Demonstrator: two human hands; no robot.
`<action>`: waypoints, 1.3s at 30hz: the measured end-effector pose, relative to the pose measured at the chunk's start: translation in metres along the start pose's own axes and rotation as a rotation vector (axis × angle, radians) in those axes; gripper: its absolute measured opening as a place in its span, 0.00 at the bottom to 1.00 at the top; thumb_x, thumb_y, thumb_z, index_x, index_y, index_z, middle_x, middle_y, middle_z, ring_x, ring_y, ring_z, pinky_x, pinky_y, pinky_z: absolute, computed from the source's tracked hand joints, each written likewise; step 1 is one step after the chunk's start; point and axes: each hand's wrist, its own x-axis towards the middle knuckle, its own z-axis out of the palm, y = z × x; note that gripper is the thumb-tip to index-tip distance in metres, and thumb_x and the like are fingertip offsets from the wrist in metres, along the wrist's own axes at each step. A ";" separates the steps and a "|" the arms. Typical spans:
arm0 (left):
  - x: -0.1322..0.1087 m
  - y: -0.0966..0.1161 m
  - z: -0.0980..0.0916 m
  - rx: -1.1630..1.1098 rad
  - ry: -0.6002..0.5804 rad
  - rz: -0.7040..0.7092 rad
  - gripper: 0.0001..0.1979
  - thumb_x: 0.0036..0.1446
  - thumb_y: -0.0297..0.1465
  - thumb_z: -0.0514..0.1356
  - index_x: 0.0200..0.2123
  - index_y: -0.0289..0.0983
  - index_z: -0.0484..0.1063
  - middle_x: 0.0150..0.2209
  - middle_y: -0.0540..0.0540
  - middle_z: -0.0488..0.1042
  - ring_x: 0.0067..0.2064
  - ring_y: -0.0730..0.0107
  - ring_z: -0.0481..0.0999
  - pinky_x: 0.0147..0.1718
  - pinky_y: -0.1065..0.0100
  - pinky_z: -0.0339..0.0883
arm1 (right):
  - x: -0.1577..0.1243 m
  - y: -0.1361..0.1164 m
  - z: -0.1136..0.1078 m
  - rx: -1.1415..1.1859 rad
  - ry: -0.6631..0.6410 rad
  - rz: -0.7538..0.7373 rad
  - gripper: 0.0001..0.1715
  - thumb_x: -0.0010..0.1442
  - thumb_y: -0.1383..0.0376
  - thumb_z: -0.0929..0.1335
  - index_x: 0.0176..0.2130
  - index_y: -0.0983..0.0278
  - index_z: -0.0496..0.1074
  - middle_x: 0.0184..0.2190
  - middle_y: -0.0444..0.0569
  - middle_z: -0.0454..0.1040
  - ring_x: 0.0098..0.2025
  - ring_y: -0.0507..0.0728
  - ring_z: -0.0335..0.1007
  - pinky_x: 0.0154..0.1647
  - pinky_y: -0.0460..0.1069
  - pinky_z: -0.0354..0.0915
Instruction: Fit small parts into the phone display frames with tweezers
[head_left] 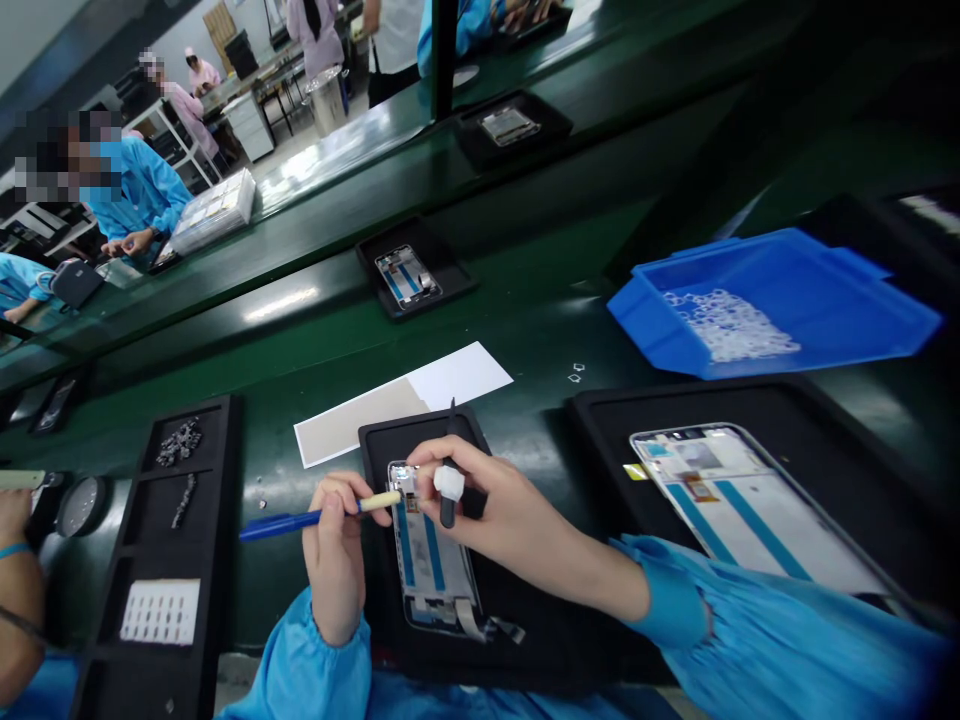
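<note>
My left hand [337, 545] grips a blue pen-like stick [281, 525] with a pale yellow tip, which points right over a phone frame. In my right hand [499, 505] is a slim black pointed tool [448, 513] with a white wrap; its thin point sticks up past the knuckles. The right thumb and fingertips are at the top part of the phone frame [421, 560]; whether they pinch a small part there is hidden. That frame, silver with two blue strips and a loose flex cable at its lower end, lies in a black tray [375, 445].
On the right, a second black tray [600, 420] holds another phone frame [720, 490]. Behind it stands a blue bin [847, 300] with small white rings. A compartment tray [225, 500] with small parts is left. Paper strips [457, 375] lie ahead. Co-workers sit left and beyond.
</note>
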 end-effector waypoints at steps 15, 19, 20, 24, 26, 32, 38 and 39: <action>0.005 -0.005 -0.018 0.792 -0.255 0.496 0.08 0.63 0.23 0.57 0.42 0.41 0.65 0.42 0.46 0.77 0.46 0.67 0.79 0.44 0.65 0.74 | -0.006 0.025 -0.199 -0.980 0.814 0.313 0.10 0.55 0.57 0.63 0.39 0.55 0.65 0.30 0.51 0.69 0.38 0.70 0.71 0.43 0.64 0.64; 0.016 -0.006 -0.011 0.906 -0.285 0.453 0.08 0.62 0.25 0.59 0.43 0.41 0.66 0.41 0.46 0.80 0.45 0.64 0.81 0.44 0.63 0.75 | -0.006 0.023 -0.157 -0.991 0.638 0.043 0.11 0.59 0.56 0.65 0.39 0.58 0.69 0.34 0.53 0.75 0.38 0.67 0.73 0.38 0.58 0.65; 0.020 -0.006 -0.008 0.927 -0.312 0.447 0.07 0.62 0.26 0.59 0.43 0.40 0.67 0.41 0.45 0.80 0.44 0.64 0.81 0.43 0.62 0.75 | -0.004 0.021 -0.141 -0.964 0.536 -0.054 0.10 0.59 0.58 0.65 0.40 0.59 0.70 0.33 0.52 0.76 0.37 0.65 0.73 0.36 0.56 0.65; 0.031 -0.006 0.004 1.011 -0.438 0.411 0.06 0.63 0.25 0.58 0.42 0.39 0.69 0.40 0.44 0.80 0.43 0.63 0.81 0.42 0.62 0.75 | 0.004 0.021 -0.081 -0.769 0.120 -0.144 0.15 0.57 0.74 0.64 0.42 0.60 0.70 0.34 0.47 0.77 0.37 0.60 0.72 0.39 0.53 0.66; 0.035 -0.006 0.009 1.053 -0.484 0.412 0.06 0.63 0.26 0.58 0.43 0.39 0.70 0.40 0.44 0.80 0.43 0.63 0.81 0.42 0.62 0.75 | 0.008 0.027 -0.062 -0.706 -0.002 -0.097 0.18 0.55 0.77 0.64 0.42 0.60 0.70 0.34 0.46 0.76 0.37 0.59 0.72 0.48 0.54 0.65; 0.040 -0.004 0.015 1.116 -0.568 0.479 0.07 0.64 0.26 0.56 0.45 0.39 0.69 0.41 0.45 0.80 0.43 0.65 0.81 0.42 0.65 0.75 | 0.011 0.052 -0.043 -0.612 -0.067 -0.022 0.19 0.54 0.79 0.64 0.42 0.61 0.68 0.30 0.44 0.71 0.37 0.57 0.69 0.61 0.62 0.55; 0.041 -0.006 0.016 1.164 -0.596 0.457 0.07 0.65 0.26 0.56 0.46 0.39 0.69 0.42 0.44 0.79 0.44 0.65 0.81 0.42 0.67 0.74 | 0.011 0.058 -0.044 -0.544 -0.052 0.012 0.18 0.55 0.80 0.65 0.41 0.61 0.68 0.30 0.43 0.70 0.36 0.57 0.66 0.61 0.62 0.54; 0.041 -0.007 0.016 1.168 -0.597 0.457 0.07 0.65 0.26 0.56 0.46 0.39 0.68 0.42 0.44 0.79 0.44 0.65 0.81 0.42 0.67 0.74 | 0.011 0.058 -0.044 -0.538 -0.053 0.016 0.18 0.54 0.80 0.65 0.41 0.61 0.68 0.30 0.43 0.70 0.36 0.57 0.66 0.61 0.62 0.54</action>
